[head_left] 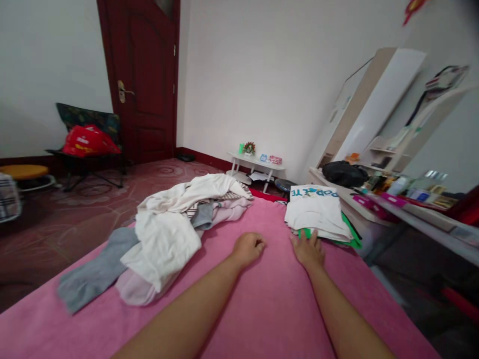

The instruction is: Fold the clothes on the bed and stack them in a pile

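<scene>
Right grip [309, 249] flat against folded stack [318, 212] edge.

Left of the folded stack [318, 212], a bare strip of pink bed [269, 309] lies open from the near edge to the far end. Farther left of the stack, a loose clothes heap [175, 224] blocks the way. Just right of the stack the bed ends, and a cluttered desk [350, 199] crowds in.

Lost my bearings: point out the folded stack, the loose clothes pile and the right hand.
folded stack [318, 212], head view, top white shirt
loose clothes pile [164, 244], head view, front white garment
right hand [309, 250], head view, back of hand
</scene>
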`<state>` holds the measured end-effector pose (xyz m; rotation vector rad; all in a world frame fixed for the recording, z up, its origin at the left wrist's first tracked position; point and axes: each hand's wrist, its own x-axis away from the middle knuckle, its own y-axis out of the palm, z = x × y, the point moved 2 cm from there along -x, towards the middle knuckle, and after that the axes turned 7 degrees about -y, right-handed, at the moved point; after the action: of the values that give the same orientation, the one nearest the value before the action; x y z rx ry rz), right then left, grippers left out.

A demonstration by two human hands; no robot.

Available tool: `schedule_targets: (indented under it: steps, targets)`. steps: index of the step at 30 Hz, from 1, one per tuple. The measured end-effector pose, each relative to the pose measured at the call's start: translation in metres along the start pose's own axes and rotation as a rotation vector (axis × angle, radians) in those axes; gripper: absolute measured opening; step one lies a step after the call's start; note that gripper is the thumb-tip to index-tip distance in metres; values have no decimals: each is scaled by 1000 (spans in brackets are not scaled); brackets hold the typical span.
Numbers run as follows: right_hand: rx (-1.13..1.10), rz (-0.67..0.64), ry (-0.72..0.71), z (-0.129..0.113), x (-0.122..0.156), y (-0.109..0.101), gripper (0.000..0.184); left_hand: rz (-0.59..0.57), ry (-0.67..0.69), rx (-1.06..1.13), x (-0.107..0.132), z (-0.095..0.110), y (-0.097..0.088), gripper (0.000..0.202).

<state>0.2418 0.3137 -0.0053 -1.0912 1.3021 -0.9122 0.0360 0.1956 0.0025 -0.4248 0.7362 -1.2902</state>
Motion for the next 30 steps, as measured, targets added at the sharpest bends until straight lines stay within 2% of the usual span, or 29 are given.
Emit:
schedule_targets:
  steps: [3,6,10,12,15,17,18,19,22,23,25,26,28,30]
  targets:
    - [8,-112,-30,-1,19,1,71,-34,23,-48,5,3,-3,25]
    - [21,-153,-53,-5,40,-2,72,-76,83,-104,17,10,-4,25]
    - [15,-152,-91,-11,64,-10,72,-115,173,-196,47,22,-7,36]
    - [-4,-144,-114,-11,70,-13,71,-200,245,-249,65,27,-15,44]
    - [-37,-120,-131,-8,72,-14,69,-508,394,-244,86,32,-47,50]
    - [-49,-99,-133,-7,71,-14,68,-660,415,-223,93,30,-87,36]
    - [-52,-90,-133,-6,70,-13,67,-645,381,-238,93,25,-111,27]
    - [-52,-83,-133,-6,70,-13,66,-527,340,-274,91,19,-139,25]
    - [-44,-75,-141,-7,70,-14,64,101,189,-369,86,-10,-223,36]
    - [-40,-74,-143,-8,70,-15,63,248,85,-359,87,-24,-245,45]
    - [-35,-70,-143,-9,71,-16,62,345,-163,-232,93,-53,-275,60]
    - [-32,-65,-140,-9,71,-17,62,342,-231,-196,97,-65,-283,57]
    - [-25,-52,-134,-10,72,-17,61,322,-302,-136,106,-81,-289,44]
    - [-25,-42,-134,-11,72,-18,60,332,-309,-110,112,-86,-290,39]
